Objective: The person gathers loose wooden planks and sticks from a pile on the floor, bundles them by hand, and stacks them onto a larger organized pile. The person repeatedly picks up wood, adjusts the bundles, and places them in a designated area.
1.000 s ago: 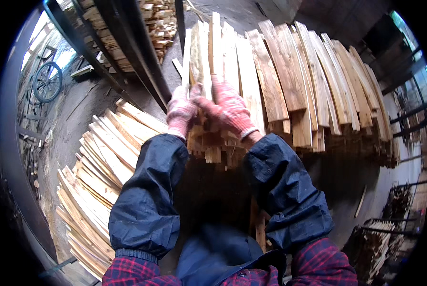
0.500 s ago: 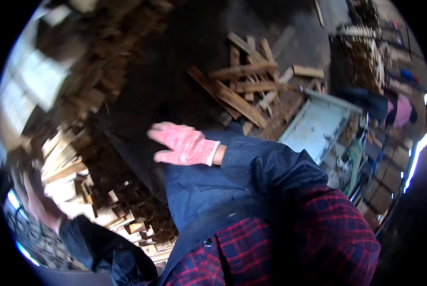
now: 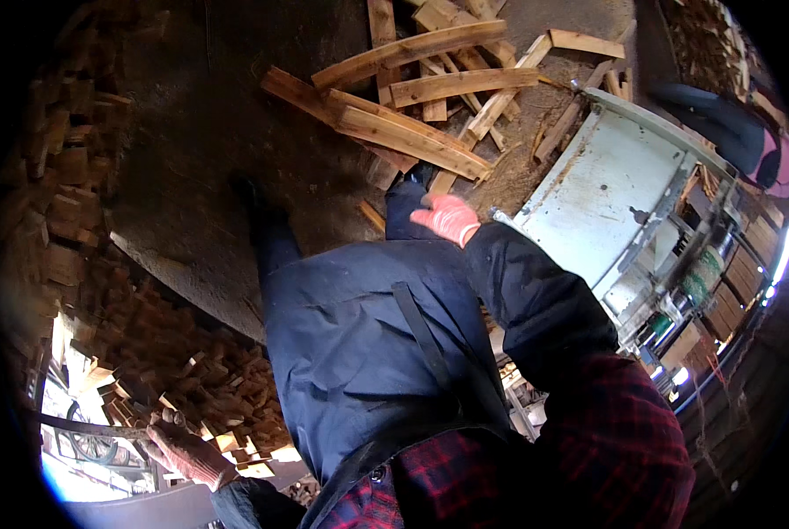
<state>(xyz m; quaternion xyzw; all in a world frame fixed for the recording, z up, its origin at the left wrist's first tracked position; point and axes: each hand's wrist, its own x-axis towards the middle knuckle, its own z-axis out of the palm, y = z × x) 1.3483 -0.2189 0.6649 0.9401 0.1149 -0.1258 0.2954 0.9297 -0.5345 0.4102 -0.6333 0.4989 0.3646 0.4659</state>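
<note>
At the lower left my left hand (image 3: pixel 187 451), in a pinkish work glove, has its fingers closed round the end of a long thin brown wooden strip (image 3: pixel 90 428). The strip reaches out leftward, away from the body. My right hand (image 3: pixel 450 219), in a pink and white glove, hangs in front of my right leg, holding nothing, thumb and fingers apart. Beyond it, curved wooden boards (image 3: pixel 416 141) lie crisscrossed on the floor. Close by on the right is the pale metal table (image 3: pixel 602 189) of a machine; my right hand is apart from both.
Stacked wood pieces (image 3: pixel 68 203) line the left side and continue toward the lower left. Green machine parts (image 3: pixel 703 273) sit beyond the metal table. Another person in dark and pink clothing (image 3: pixel 778 163) is at the far right. A bicycle wheel (image 3: pixel 92 436) shows at the lower left.
My right hand has swung back to the right, toward the metal table. The view has turned, and the boards appear nearer. My left hand, blurred before, now shows with a wooden strip.
</note>
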